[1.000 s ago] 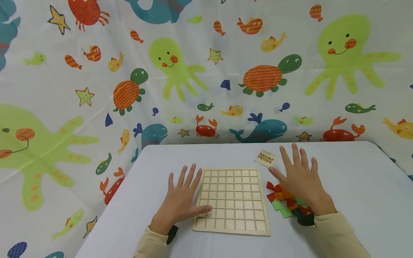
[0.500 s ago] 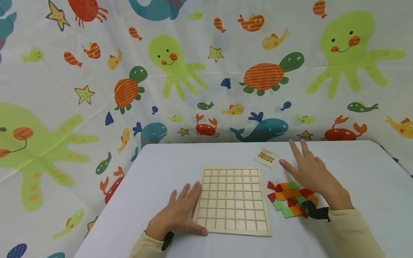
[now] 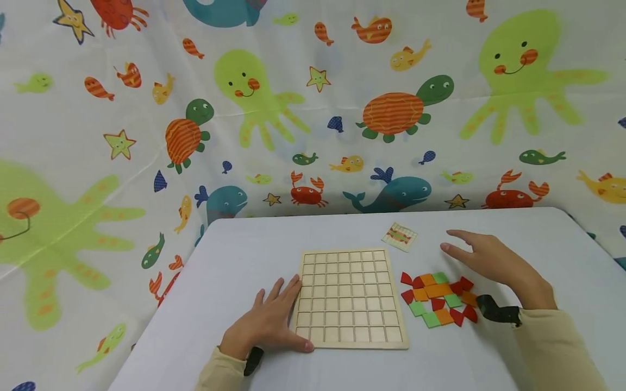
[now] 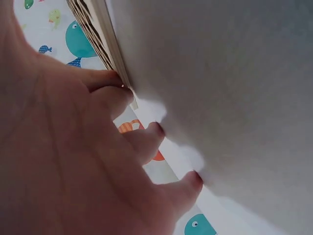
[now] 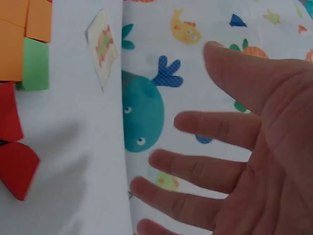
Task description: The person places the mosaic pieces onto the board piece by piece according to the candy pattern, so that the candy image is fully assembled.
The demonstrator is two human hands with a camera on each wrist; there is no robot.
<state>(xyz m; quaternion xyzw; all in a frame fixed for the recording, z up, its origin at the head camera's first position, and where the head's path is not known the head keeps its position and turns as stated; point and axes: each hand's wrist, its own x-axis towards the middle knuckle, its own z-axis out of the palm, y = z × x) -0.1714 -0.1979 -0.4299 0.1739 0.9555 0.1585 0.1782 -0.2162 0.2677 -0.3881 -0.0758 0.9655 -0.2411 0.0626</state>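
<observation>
A square wooden board [image 3: 344, 298] with a grid of shallow cells lies on the white table. My left hand [image 3: 266, 320] rests at the board's left edge, fingers spread, with the thumb at its lower left corner. In the left wrist view, fingertips touch the table and the edge of the board [image 4: 110, 41]. My right hand [image 3: 499, 266] hovers right of the pieces, its fingers relaxed and holding nothing. Below and left of it lie flat red, orange and green pieces [image 3: 437, 290] in a loose cluster. The right wrist view shows the palm and spread fingers of that hand [image 5: 234, 152].
A small pattern card [image 3: 399, 237] with a coloured design on a grid lies behind the pieces, near the table's back. A white cloth [image 3: 293, 114] printed with sea animals hangs behind the table [image 3: 249, 244].
My left hand has come down from over the board to its left edge. My right hand has moved right, off the pieces, uncovering them, and its fingers have drawn together.
</observation>
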